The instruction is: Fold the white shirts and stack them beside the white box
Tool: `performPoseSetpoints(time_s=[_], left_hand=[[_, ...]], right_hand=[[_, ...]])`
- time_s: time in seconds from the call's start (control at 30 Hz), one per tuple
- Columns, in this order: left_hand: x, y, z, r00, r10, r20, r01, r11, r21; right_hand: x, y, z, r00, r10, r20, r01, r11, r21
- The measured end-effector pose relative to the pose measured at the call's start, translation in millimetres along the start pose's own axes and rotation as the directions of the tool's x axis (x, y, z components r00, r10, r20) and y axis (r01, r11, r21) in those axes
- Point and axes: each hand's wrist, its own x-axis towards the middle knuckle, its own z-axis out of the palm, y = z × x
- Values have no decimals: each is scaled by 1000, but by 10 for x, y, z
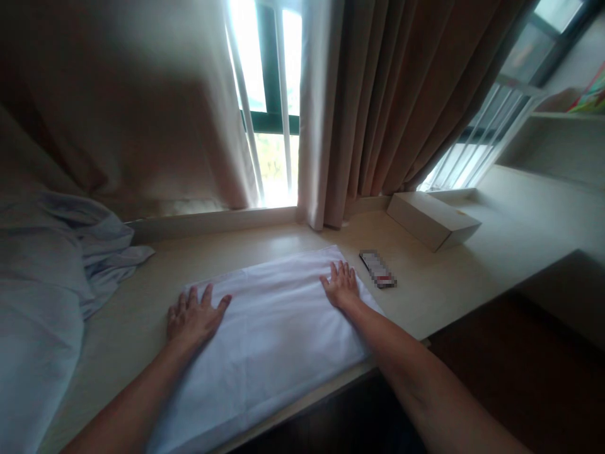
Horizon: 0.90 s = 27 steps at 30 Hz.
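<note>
White cloth (283, 340) lies flat on the desk (416, 309). Left hand (195, 320) palm-down at its far-left corner, fingers spread; right hand (343, 290) palm-down near its far-right corner, fingers also spread. Cloth under both, gripped by neither.

Left hand (195, 320) and right hand (343, 290) palm-down, fingers (207, 295) apart, bare arms (137, 384) outstretched.

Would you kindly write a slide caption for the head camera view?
Left hand and right hand rest palm-down on a white cloth laid flat on a pale desk before brown curtains.
</note>
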Motion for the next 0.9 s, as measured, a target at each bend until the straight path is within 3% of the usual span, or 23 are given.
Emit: performPoseSetpoints(time_s=[0.13,0.3,0.37,0.43,0.53,0.67,0.77,0.83,0.9], left_hand=[[-144,-293,25,999,-18,33,18,1000,2],[-284,-372,3,999,-27,27,28,1000,-15],[-306,-347,-24,1000,-30,8,31,999,-17],[-317,-319,-54,1000,-28,2,28,1000,-14],[-332,-291,-96,999,-35,10,35,999,-4],[-356,-270,-145,999,-35,11,35,999,-1],[-370,-258,-176,999,-39,22,39,999,-7],[-376,-256,-188,999,-34,23,34,999,-14],[-380,-257,-190,999,-37,25,37,999,-18]], right_hand=[[-9,-10,2,1000,4,13,-3,1000,-8],[-14,13,3,1000,-17,18,18,1000,-25],[7,13,-43,997,-81,6,81,996,-48],[52,-38,-116,972,-236,10,236,968,-83],[129,-292,-213,887,-454,82,459,886,-62],[115,-932,-211,874,-472,113,463,881,97],[54,-1325,-138,793,-581,183,555,813,177],[74,-1385,-87,777,-590,217,556,806,200],[169,-1250,-40,814,-535,225,499,843,201]])
